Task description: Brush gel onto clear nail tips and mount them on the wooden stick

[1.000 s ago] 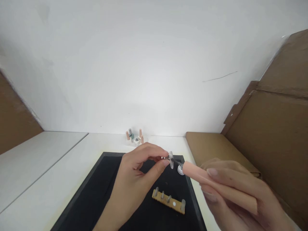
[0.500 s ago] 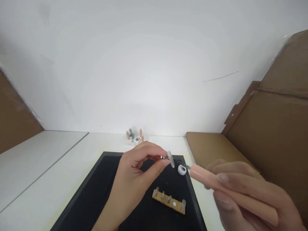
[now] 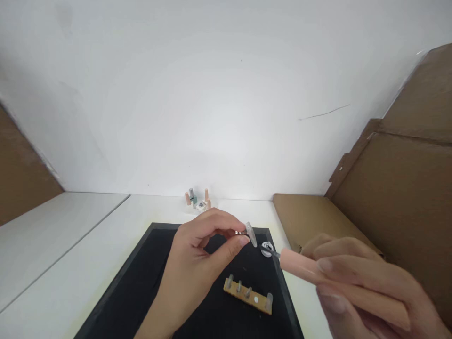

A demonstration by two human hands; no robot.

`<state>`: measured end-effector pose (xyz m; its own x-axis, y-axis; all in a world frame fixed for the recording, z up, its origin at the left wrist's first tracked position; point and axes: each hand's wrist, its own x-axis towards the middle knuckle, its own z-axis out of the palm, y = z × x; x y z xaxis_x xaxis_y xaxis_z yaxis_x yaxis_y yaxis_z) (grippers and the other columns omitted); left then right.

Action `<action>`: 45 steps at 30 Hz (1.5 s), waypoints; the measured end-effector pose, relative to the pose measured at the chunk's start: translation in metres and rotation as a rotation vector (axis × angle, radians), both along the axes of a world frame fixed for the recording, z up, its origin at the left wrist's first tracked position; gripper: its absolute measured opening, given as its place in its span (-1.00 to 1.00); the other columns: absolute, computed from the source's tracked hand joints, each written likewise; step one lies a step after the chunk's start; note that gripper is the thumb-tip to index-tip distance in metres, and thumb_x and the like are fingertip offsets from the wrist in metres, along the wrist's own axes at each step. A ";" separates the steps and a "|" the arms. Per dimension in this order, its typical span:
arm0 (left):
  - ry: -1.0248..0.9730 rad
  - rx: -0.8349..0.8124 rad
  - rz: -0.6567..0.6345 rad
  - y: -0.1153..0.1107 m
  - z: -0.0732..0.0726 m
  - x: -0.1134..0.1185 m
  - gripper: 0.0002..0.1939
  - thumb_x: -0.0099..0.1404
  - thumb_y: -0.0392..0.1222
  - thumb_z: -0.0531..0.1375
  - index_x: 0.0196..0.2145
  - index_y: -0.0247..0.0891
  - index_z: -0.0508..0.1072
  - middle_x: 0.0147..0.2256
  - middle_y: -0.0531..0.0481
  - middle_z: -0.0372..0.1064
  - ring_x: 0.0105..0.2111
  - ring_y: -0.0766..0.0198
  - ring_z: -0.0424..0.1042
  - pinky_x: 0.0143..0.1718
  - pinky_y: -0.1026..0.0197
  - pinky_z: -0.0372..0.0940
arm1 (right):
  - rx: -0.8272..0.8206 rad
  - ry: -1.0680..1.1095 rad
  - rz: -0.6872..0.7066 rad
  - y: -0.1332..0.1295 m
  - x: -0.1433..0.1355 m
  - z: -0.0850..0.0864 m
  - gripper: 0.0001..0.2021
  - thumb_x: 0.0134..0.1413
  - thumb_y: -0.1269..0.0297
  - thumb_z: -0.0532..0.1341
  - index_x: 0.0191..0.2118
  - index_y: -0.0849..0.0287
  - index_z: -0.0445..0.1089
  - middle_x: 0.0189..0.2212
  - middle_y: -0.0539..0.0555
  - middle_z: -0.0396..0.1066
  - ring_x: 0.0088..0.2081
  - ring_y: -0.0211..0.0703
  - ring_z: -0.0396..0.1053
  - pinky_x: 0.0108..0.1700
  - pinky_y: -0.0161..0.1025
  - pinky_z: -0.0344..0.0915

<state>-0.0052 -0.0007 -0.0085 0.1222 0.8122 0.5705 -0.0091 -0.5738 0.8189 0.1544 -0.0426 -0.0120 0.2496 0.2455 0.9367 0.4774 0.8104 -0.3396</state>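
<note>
Between thumb and fingertips, my left hand [image 3: 201, 254] pinches a small metal holder [image 3: 240, 232] that carries a clear, greyish false nail [image 3: 251, 234] at its end. My right hand [image 3: 374, 282] is closed around the long pink handle of a nail polish brush [image 3: 310, 268]. The dark bristle tip points left, close to the false nail but apart from it. Behind the brush tip lies a small round white pot [image 3: 267, 249]. Below the hands, a wooden nail stand [image 3: 243, 294] holds several clear false nails upright and has one white dot on its top.
A black mat [image 3: 141, 273] with a raised rim lies under my hands on the white table [image 3: 88, 235]. Several pink- and grey-capped polish bottles [image 3: 197, 200] stand at the back by the white wall. Cardboard [image 3: 300, 214] lines the right side.
The brush in my right hand has tilted, its tip dropping slightly lower and away from the false nail. My left hand has barely moved.
</note>
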 end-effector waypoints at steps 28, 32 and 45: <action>0.033 0.066 0.013 -0.003 0.000 0.000 -0.72 0.16 -0.50 0.34 -0.37 -0.06 0.61 -0.40 0.19 0.52 -0.39 0.44 0.48 -0.33 0.50 0.37 | -0.012 -0.353 -0.006 -0.005 0.022 0.007 -0.89 0.16 0.49 0.24 -0.24 0.18 0.48 -0.53 -0.07 0.42 -0.57 -0.27 0.41 -0.57 -0.24 0.38; 0.030 0.072 0.021 -0.003 0.001 0.000 -0.71 0.16 -0.49 0.33 -0.37 -0.06 0.61 -0.39 0.19 0.52 -0.39 0.44 0.49 -0.32 0.50 0.37 | -0.046 -0.397 0.029 -0.008 0.026 0.011 -0.84 0.10 0.56 0.24 -0.25 0.19 0.47 -0.50 -0.05 0.43 -0.55 -0.27 0.43 -0.57 -0.26 0.39; 0.044 0.080 0.029 -0.001 0.001 -0.001 -0.73 0.16 -0.49 0.34 -0.36 -0.08 0.62 -0.41 0.17 0.52 -0.40 0.42 0.49 -0.33 0.47 0.37 | -0.086 -0.611 -0.025 -0.009 0.033 0.019 -0.87 0.15 0.52 0.22 -0.30 0.13 0.35 -0.58 -0.04 0.43 -0.61 -0.27 0.40 -0.56 -0.28 0.45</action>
<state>-0.0057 -0.0014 -0.0072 0.1255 0.7676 0.6285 0.0435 -0.6372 0.7695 0.1878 -0.0514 0.0069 -0.3191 0.3278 0.8892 0.6250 0.7781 -0.0625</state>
